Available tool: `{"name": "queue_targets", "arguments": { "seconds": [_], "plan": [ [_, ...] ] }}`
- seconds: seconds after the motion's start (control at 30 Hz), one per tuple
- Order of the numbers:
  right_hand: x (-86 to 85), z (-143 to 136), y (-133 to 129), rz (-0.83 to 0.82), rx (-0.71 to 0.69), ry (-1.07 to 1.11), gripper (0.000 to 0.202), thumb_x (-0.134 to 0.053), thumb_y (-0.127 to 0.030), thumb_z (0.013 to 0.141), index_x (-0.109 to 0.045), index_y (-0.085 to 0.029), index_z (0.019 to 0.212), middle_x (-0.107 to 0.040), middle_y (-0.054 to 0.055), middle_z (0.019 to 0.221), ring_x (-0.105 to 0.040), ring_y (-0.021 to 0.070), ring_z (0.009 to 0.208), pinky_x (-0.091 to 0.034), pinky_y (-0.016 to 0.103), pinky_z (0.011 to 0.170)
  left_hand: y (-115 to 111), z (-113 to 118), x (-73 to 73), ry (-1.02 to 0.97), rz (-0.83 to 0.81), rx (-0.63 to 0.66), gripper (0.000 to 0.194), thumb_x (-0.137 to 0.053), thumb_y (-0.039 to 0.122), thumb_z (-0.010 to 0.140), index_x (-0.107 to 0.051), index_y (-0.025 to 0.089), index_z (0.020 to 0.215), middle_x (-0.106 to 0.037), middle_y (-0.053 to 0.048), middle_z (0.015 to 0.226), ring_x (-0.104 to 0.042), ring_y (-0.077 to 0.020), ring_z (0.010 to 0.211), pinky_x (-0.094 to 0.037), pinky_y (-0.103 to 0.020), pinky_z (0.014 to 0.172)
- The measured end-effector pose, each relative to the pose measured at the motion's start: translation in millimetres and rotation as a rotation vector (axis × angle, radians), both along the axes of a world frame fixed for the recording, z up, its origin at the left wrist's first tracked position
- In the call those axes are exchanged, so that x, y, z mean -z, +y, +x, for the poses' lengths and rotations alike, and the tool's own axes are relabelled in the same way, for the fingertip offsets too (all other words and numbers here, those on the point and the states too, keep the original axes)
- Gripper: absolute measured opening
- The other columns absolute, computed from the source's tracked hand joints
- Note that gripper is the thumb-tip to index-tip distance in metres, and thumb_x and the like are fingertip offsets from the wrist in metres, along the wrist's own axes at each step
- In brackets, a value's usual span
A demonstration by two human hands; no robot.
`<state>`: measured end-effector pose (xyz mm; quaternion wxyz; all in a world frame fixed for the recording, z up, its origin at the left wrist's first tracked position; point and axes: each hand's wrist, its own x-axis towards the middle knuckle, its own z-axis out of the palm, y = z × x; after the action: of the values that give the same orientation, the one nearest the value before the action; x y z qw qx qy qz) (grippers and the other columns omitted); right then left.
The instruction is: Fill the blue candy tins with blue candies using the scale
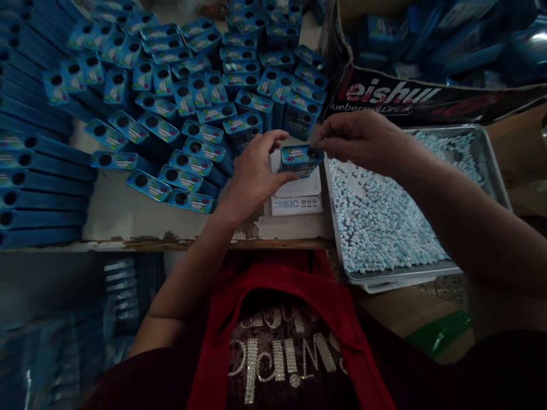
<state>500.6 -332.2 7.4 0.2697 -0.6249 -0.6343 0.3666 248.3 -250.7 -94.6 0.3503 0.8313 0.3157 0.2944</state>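
A blue tin [299,159] with a round hole in its top is on a small white digital scale [297,205], whose display is lit. My left hand [256,171] curves around the tin's left side, thumb at its lower front edge and fingers behind, apart from the thumb. Above the tin's right end, by the hole, my right hand [359,139] has its fingertips pinched together; what they hold, if anything, is too small to tell. Right of the scale, a metal tray [491,165] holds small pale blue and white candies [384,222], partly hidden under my right forearm.
Many upright blue tins [199,148] crowd the table behind and left of the scale. More are stacked at the far left [38,188]. A black printed cardboard box [384,94] with blue packages stands behind the tray. The table's worn front edge [141,245] runs below.
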Motion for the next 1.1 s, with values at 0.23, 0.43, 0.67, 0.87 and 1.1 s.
{"name": "queue_targets", "arguments": {
  "seconds": [0.23,0.43,0.67,0.87,1.1],
  "plan": [
    [0.3,17,-5,0.011,0.229,0.477,0.033,-0.092,-0.054,0.101,-0.076,-0.030,0.086,-0.075,0.008,0.097,-0.068,0.0251,0.084,-0.051,0.039,0.068,-11,27,-35.1,0.310,0.230,0.116,0.042,-0.078,0.006,0.107,-0.076,0.021,0.146,-0.083,-0.012,0.148,-0.077,-0.0372,0.143,-0.066,-0.052,0.120],
    [38.6,-33,10,-0.225,0.289,0.602,0.030,-0.106,-0.046,0.077,-0.088,-0.026,0.091,-0.060,0.002,0.073,-0.046,0.0165,0.063,-0.032,0.035,0.059,93,-143,-109.1,0.282,0.362,-0.263,0.057,-0.104,0.026,0.096,-0.074,0.030,0.143,-0.079,-0.006,0.154,-0.074,-0.0359,0.144,-0.062,-0.060,0.133],
    [43.4,-163,35,0.100,-0.315,0.191,0.027,-0.073,-0.043,0.110,-0.091,-0.023,0.114,-0.081,0.004,0.089,-0.068,0.0216,0.077,-0.045,0.033,0.071,240,-330,-105.7,0.255,0.080,-0.652,0.107,-0.125,0.057,0.048,-0.073,0.025,0.136,-0.083,0.012,0.122,-0.064,-0.0194,0.112,-0.055,-0.062,0.141],
    [5.0,-218,69,0.105,-0.770,-0.711,0.042,-0.065,-0.010,0.114,-0.091,-0.026,0.143,-0.091,0.010,0.105,-0.081,0.0274,0.090,-0.036,0.035,0.071,257,-352,-79.2,0.222,-0.039,-0.521,0.109,-0.120,0.070,0.035,-0.071,0.030,0.123,-0.081,0.013,0.129,-0.055,-0.0195,0.116,-0.045,-0.059,0.149],
    [-0.1,-233,101,0.181,-1.060,-0.943,0.054,-0.068,0.011,0.102,-0.092,-0.026,0.134,-0.089,0.007,0.096,-0.081,0.0250,0.084,-0.033,0.038,0.067,286,-366,-109.0,0.323,0.001,-0.460,0.084,-0.120,0.048,0.050,-0.072,0.030,0.117,-0.082,0.017,0.118,-0.053,-0.0157,0.112,-0.043,-0.045,0.149]
  ]
}}
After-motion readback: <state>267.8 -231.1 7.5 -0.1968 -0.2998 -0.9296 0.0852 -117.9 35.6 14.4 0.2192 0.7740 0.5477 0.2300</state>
